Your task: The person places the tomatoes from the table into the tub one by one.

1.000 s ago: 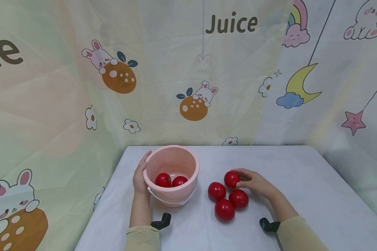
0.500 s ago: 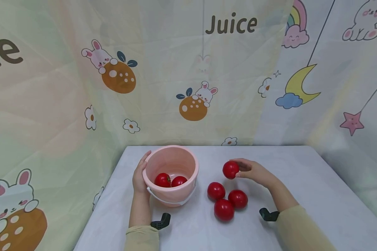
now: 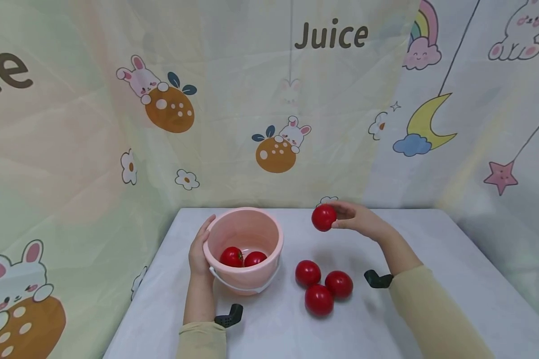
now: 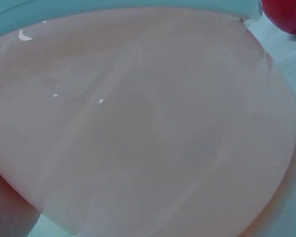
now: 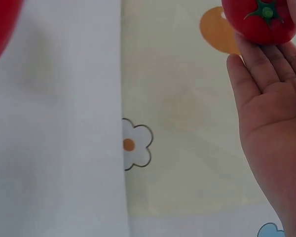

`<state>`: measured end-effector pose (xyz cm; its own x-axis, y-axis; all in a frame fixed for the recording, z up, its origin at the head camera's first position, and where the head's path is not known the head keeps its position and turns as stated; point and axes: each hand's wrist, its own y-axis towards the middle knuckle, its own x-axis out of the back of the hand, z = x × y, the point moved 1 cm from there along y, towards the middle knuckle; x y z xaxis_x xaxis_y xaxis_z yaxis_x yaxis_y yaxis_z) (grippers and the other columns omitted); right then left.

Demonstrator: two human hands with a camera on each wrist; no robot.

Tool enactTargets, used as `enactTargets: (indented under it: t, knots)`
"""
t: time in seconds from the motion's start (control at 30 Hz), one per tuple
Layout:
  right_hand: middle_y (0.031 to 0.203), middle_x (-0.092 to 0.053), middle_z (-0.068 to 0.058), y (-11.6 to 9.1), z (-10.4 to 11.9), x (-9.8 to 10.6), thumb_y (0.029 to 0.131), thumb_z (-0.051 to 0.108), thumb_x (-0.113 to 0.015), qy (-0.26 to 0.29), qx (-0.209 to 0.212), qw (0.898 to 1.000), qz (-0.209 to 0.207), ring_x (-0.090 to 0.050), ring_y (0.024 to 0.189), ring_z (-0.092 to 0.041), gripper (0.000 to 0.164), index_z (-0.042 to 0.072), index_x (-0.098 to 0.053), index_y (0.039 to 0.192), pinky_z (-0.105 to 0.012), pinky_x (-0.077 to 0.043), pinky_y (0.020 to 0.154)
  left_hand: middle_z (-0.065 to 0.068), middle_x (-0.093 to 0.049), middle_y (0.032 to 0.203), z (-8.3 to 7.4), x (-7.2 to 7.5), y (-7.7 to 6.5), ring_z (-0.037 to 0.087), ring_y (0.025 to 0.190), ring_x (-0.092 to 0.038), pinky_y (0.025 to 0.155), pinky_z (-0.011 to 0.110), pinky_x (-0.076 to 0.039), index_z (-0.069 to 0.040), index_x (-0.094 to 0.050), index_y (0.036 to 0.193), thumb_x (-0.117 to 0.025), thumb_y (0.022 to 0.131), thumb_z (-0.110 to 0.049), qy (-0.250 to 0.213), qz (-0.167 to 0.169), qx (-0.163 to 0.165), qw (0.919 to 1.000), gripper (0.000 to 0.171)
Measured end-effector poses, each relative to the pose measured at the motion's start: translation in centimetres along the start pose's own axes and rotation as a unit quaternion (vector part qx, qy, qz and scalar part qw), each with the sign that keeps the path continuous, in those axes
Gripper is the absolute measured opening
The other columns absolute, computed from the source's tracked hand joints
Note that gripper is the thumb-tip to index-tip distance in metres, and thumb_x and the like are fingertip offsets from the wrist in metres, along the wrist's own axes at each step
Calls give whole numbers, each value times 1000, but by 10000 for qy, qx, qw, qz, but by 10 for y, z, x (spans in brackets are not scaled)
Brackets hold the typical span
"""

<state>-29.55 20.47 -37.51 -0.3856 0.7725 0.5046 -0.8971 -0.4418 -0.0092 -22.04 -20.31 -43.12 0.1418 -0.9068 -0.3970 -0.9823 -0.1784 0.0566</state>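
A pink bucket (image 3: 247,277) with a pale handle stands on the left of the table, and two red tomatoes (image 3: 231,257) lie inside it. My left hand (image 3: 199,252) holds the bucket's left side, fingers up along its rim; the left wrist view is filled by the bucket's wall (image 4: 148,118). Raised above the table's back part, my right hand (image 3: 359,219) pinches a tomato (image 3: 324,218) between thumb and fingers. In the right wrist view this tomato (image 5: 261,19) shows its green stem end at the fingertips.
Three more tomatoes (image 3: 319,300) sit close together on the white table (image 3: 413,249), to the right of the bucket. Behind the table hangs a printed cloth (image 3: 233,99) with rabbits and flowers. Each wrist bears a small black device (image 3: 377,279).
My right hand has lifted the tomato from the group on the table, moving it up, toward the back and slightly left. The left hand and bucket stay in place.
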Motion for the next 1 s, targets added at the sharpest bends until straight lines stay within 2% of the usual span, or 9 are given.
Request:
enactTargets:
  t: [0.27,0.43,0.6,1.0]
  knots:
    - [137,-59,-4,19,30,7,80,30,-81,96,516,9983,253,-56,126,-30,67,26,-52,141,-47,-55,94,-10,-49,149,1,0,1,14,137,-44,117,49,-35,-34,-49,143,-44,101,-35,-42,-34,59,10000,42]
    - [135,-60,-1,34,51,3,80,29,-81,161,653,9958,625,-55,126,-28,65,27,-54,139,-45,-55,93,-11,-49,148,4,1,2,13,136,-45,117,48,-35,-35,-49,143,-45,101,-34,-33,-66,31,10000,41]
    - [134,-62,0,51,70,-5,81,29,-81,192,677,9920,1052,-58,123,-27,61,28,-56,137,-44,-55,94,-12,-49,148,6,3,5,13,136,-45,116,48,-37,-37,-49,142,-44,101,-37,86,-124,16,9999,41]
    - [133,-63,-5,86,114,-36,82,22,-79,462,748,9770,1943,-57,125,-28,60,21,-56,138,-45,-54,97,-14,-49,147,8,5,7,12,135,-44,114,47,-40,-40,-49,142,-47,100,-41,256,-140,29,9996,41]
